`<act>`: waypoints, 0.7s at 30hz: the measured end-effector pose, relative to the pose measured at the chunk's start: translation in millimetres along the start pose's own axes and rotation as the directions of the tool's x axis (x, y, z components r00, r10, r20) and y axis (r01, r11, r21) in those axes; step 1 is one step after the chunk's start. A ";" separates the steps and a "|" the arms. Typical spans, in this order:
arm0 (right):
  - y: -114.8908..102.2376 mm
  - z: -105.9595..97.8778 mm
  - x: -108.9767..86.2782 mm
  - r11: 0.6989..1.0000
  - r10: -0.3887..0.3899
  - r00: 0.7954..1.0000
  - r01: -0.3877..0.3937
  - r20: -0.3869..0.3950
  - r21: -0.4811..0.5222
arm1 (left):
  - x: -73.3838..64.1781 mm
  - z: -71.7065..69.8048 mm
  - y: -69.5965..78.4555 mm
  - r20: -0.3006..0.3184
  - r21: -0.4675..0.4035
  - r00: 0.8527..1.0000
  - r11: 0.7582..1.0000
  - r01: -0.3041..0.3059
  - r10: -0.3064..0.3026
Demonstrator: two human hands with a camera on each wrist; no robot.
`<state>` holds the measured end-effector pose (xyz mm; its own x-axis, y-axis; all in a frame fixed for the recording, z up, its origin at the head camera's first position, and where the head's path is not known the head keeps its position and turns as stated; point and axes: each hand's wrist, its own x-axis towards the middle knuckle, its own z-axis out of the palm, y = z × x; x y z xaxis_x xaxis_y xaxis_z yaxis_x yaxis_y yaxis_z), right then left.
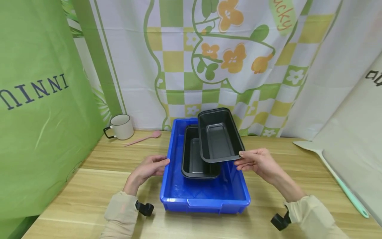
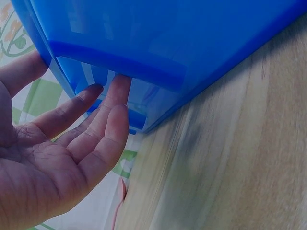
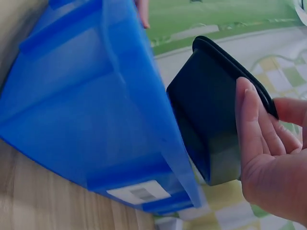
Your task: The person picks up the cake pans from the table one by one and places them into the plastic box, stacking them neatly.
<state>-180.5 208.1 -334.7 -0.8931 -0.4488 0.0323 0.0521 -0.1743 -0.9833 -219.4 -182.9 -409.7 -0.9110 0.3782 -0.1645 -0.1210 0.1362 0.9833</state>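
Observation:
My right hand (image 1: 258, 162) pinches the near right corner of a black loaf pan (image 1: 219, 139), thumb on its rim and fingers beneath. That pan is tilted and raised above a second black loaf pan (image 1: 194, 167), partly covering it. The second pan sits inside a blue plastic bin (image 1: 206, 203). At the bin's left side, my left hand (image 1: 152, 166) holds its edge, the thumb at the rim and the fingers against the outer wall (image 2: 144, 28). In the right wrist view, the raised pan's outer side (image 3: 206, 105) shows beyond the bin wall.
A white mug (image 1: 121, 127) with a black handle stands at the back left, beside a pink spoon (image 1: 144, 137). Along the right side lies a spatula (image 1: 331, 172) with a mint handle. Printed curtain (image 1: 209, 66) hangs behind the wooden table (image 1: 83, 199).

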 end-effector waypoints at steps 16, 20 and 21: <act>12.6 29.2 24.4 0.964 0.167 0.977 -0.190 -0.131 -0.188 | 2.1 0.2 -0.6 0.001 -0.013 1.000 1.000 0.003 -0.003; 10.9 31.1 27.3 0.929 0.188 0.977 -0.209 -0.098 -0.306 | 1.9 -0.4 -1.4 0.006 -0.016 1.000 1.000 0.001 -0.001; 10.1 31.1 28.1 0.920 0.188 0.979 -0.206 -0.083 -0.335 | 1.6 -0.4 -1.6 0.007 -0.015 1.000 1.000 -0.001 0.001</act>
<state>-191.2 166.5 -338.2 -0.9013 -0.3989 -0.1687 0.0819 0.2253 -0.9708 -220.9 -182.9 -411.5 -0.9083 0.3847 -0.1643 -0.1262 0.1224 0.9844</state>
